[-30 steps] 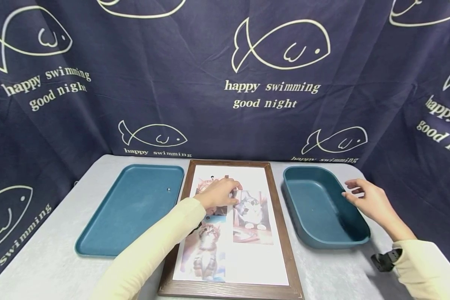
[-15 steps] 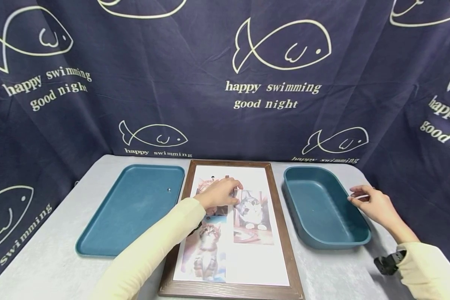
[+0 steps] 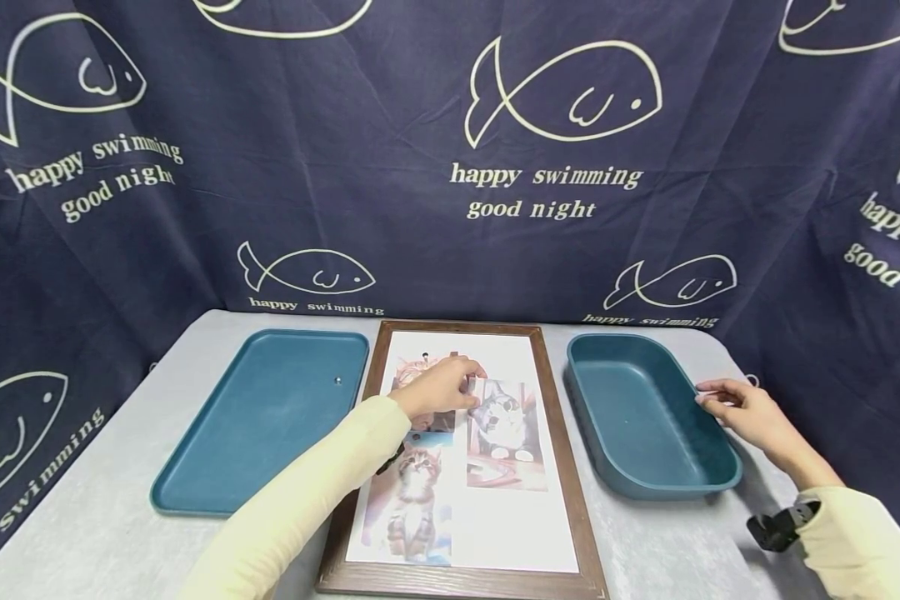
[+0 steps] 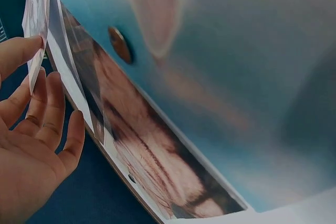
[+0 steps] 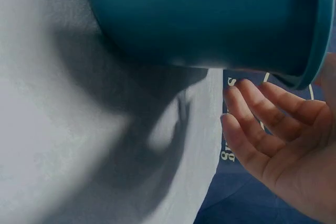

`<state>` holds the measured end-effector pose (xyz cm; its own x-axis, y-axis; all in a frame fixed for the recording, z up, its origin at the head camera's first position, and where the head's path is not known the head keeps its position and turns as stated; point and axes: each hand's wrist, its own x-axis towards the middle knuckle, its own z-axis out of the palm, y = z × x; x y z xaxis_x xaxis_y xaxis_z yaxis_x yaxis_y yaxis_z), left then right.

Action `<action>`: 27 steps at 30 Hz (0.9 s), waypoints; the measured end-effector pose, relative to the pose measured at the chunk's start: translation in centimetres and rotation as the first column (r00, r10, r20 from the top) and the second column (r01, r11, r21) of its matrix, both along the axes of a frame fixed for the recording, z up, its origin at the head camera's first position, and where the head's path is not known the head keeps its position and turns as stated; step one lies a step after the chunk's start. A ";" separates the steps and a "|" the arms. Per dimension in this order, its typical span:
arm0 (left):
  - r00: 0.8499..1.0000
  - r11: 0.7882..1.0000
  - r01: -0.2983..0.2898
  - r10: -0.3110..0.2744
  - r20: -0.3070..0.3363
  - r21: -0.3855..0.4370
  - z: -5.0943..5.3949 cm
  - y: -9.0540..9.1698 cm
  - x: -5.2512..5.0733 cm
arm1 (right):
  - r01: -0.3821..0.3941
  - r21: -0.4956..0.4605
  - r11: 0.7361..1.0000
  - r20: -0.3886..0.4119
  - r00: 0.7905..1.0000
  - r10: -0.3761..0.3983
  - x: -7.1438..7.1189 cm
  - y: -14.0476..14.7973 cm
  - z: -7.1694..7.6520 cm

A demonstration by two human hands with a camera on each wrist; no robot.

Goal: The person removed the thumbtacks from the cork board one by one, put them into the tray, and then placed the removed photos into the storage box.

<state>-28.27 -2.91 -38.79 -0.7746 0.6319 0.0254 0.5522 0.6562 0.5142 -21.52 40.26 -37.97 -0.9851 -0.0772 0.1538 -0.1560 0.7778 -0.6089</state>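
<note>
A wood-framed white board (image 3: 513,533) lies mid-table with cat photos on it. My left hand (image 3: 438,387) pinches the upper left corner of a grey-and-white kitten photo (image 3: 504,433) between thumb and index finger; the left wrist view shows that pinched corner (image 4: 38,72) lifted. One kitten photo (image 3: 412,517) lies lower left, another (image 3: 411,368) partly under my hand at the upper left. A round metallic disc (image 4: 120,44) sits on a photo. My right hand (image 3: 753,417) rests at the right rim of a deep teal bin (image 3: 607,433), fingers loose outside it.
A flat teal tray (image 3: 262,425) stands left of the board, a small shiny piece (image 3: 337,380) on it. One small dark-headed pin (image 3: 424,356) is near the board's top left. A navy fish-print cloth (image 3: 420,167) hangs behind the grey tabletop (image 3: 90,517).
My right hand has shifted slightly right and its fingers have drawn closer together at the bin's rim. My left hand stays almost still, pinching the photo.
</note>
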 end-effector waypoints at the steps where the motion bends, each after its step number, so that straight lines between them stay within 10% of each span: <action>1: 1.000 1.000 0.004 -0.004 -0.004 0.004 0.0 0.0 0.0 | -0.003 -0.020 1.000 0.019 1.000 0.003 0.0 0.1 0.0; 27: 0.988 0.992 -0.027 0.007 0.156 0.125 0.1 0.1 0.1 | 0.023 -0.071 0.997 0.154 0.988 -0.011 -0.4 0.2 0.0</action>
